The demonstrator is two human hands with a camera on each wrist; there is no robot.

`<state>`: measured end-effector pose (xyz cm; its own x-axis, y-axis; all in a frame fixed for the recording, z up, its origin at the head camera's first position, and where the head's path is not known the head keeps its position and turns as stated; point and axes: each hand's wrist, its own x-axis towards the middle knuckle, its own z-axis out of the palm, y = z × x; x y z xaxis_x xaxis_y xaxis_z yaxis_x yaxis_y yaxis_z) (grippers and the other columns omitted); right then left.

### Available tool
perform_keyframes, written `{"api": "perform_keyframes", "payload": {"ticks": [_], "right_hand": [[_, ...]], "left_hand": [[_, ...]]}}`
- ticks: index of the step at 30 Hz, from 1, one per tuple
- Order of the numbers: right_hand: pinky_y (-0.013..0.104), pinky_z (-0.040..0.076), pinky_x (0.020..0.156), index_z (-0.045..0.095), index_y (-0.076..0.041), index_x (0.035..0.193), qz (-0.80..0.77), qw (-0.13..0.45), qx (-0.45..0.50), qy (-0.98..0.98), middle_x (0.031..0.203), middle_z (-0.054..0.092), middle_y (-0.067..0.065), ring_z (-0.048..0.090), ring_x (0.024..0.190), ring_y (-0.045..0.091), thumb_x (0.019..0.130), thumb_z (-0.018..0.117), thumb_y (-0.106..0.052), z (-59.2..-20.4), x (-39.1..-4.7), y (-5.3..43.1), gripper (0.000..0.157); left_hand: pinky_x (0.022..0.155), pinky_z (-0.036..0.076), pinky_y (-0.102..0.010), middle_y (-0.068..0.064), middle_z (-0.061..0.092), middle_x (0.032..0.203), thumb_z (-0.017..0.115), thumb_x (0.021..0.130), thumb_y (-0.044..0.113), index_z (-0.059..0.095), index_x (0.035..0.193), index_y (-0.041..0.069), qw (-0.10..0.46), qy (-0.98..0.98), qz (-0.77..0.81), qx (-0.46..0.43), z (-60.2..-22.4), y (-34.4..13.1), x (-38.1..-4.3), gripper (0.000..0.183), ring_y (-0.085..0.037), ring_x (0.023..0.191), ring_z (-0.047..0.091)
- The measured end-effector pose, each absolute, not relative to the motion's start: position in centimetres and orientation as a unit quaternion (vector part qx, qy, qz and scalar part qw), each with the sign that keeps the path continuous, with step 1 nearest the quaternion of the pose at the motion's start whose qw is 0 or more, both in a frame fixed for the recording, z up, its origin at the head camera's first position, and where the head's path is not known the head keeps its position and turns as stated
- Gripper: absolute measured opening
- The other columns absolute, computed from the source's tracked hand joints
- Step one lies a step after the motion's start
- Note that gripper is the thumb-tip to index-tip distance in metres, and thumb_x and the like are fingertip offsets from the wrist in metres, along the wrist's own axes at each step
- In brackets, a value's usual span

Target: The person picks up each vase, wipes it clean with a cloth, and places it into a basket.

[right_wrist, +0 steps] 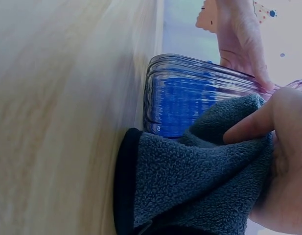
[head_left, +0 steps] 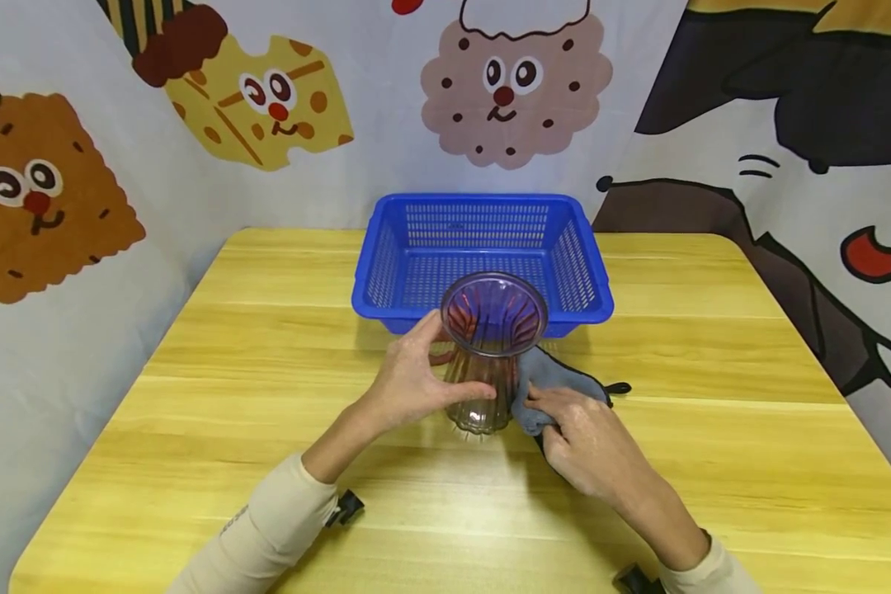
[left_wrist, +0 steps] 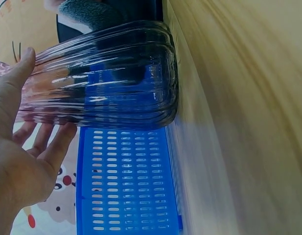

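Note:
A ribbed clear glass vase [head_left: 483, 388] with a purple-pink flared rim stands upright on the table, in front of the basket. My left hand [head_left: 421, 373] grips it from the left, thumb across the front and fingers behind. In the left wrist view the vase [left_wrist: 116, 83] lies sideways across the picture, its base by the tabletop. My right hand [head_left: 590, 441] holds a grey-blue cloth [head_left: 557, 378] with black edging against the vase's right side. The right wrist view shows the cloth [right_wrist: 190, 171] bunched between thumb and fingers, part of it hanging to the table.
A blue plastic basket [head_left: 483, 200] with slotted walls stands at the back of the wood-grain table [head_left: 267, 330], just behind the vase. A black loop [head_left: 619, 388] sticks out from the cloth's corner. Behind the table hangs a cartoon-printed sheet [head_left: 386, 99].

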<state>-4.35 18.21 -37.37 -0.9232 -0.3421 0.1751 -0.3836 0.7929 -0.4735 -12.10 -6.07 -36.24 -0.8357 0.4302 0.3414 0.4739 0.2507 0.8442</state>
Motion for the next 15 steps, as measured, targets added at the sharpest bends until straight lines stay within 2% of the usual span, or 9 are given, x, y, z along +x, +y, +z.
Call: {"api": "perform_keyframes", "payload": {"ticks": [15], "right_hand": [[0.057, 0.050, 0.102, 0.073, 0.004, 0.117, 0.227, 0.027, 0.203, -0.952, 0.129, 0.066, 0.017, 0.060, 0.121, 0.038, 0.080, 0.055, 0.000, -37.52, -4.36, 18.06, 0.042]], "left_hand": [[0.086, 0.058, -0.022, 0.001, 0.058, 0.131, 0.100, 0.063, 0.023, 0.052, 0.142, 0.012, 0.024, -0.793, -0.539, -0.282, -36.12, -6.10, -12.08, 0.093, -0.018, 0.121, 0.059]]}}
